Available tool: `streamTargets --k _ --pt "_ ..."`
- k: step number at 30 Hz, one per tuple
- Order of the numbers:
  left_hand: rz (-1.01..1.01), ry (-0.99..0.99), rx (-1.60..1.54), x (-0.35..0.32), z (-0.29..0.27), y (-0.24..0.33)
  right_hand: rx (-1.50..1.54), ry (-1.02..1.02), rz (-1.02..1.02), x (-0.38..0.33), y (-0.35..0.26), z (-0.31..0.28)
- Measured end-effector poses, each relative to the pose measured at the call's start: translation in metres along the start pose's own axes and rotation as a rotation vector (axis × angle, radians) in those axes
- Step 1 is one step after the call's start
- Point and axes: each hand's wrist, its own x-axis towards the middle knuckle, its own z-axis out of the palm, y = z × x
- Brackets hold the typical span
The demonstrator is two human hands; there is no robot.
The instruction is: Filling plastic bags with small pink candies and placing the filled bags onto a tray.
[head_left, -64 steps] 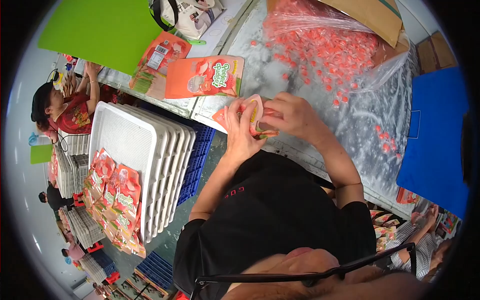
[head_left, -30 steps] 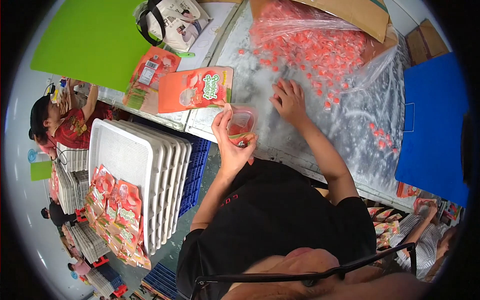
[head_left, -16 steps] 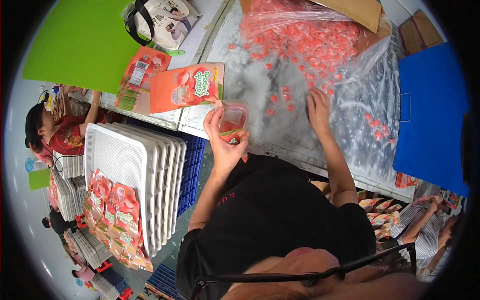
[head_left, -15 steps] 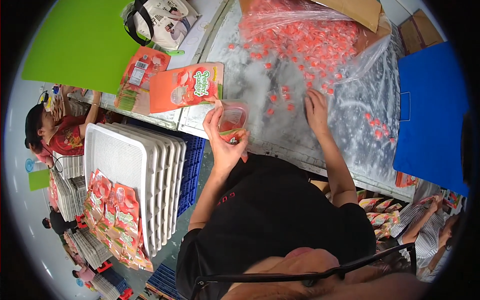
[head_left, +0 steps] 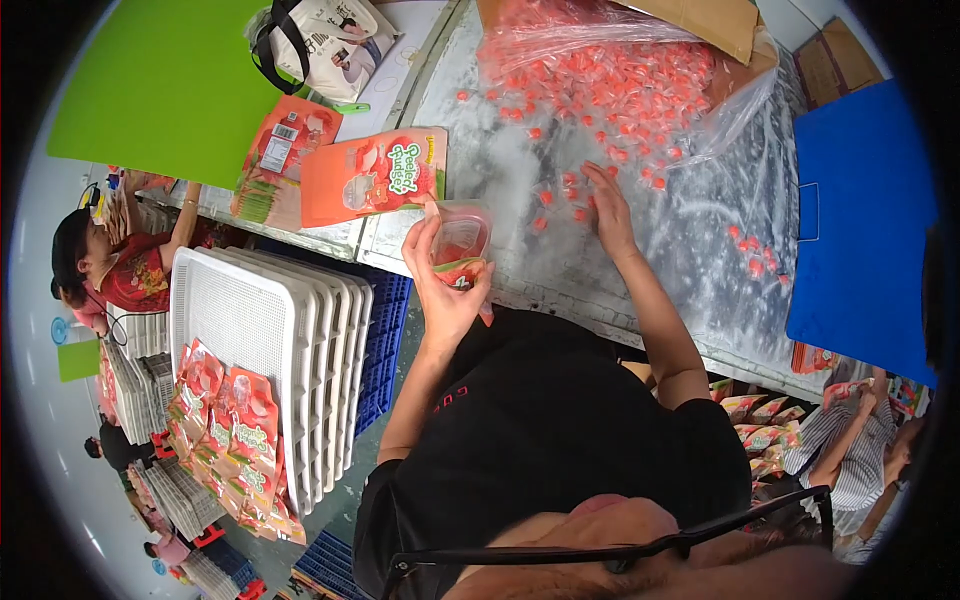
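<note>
Steel-topped and covered in clear plastic sheet, the table (head_left: 700, 250) runs across the room with a person in a black shirt standing at its near edge. At that edge, the left hand (head_left: 445, 290) grasps an open pouch (head_left: 462, 240), fingers wrapped round its lower half and its mouth facing up. Beyond the pouch, further onto the table, the right hand (head_left: 608, 205) lies palm down with fingers spread loosely over a few loose sweets (head_left: 560, 185); whether it has pinched any I cannot tell. Past that hand, a big clear bag (head_left: 620, 80) spills a heap of the same small red-wrapped sweets toward it, and behind the bag sits a brown carton (head_left: 715, 20). To the right of the sweets, a blue board (head_left: 865, 210) lies on the table. Left of the pouch, two flat printed pouches (head_left: 370, 175) lie side by side near the table's corner, with a black-and-white tote bag (head_left: 320, 35) beyond them and a green board (head_left: 160, 80) beside that. Below the table edge, left of the held pouch, white trays (head_left: 260, 330) stand in a stack on blue crates (head_left: 385, 340), and filled pouches (head_left: 230, 420) rest on the front tray. Farther left, a person in a red shirt (head_left: 130, 275) works at another stack.
</note>
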Motion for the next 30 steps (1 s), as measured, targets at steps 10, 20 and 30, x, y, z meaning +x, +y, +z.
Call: streamTargets --k 10,20,30 --pt "-0.004 -0.002 0.007 -0.002 0.002 -0.002 -0.622 -0.055 -0.199 -0.005 -0.029 0.028" --pt "0.084 -0.059 -0.126 0.005 0.005 0.007 -0.676 -0.124 -0.307 -0.009 -0.01 0.049" --pt "0.092 -0.108 -0.181 0.002 0.028 0.004 1.041 0.258 0.361 0.024 -0.106 0.025"
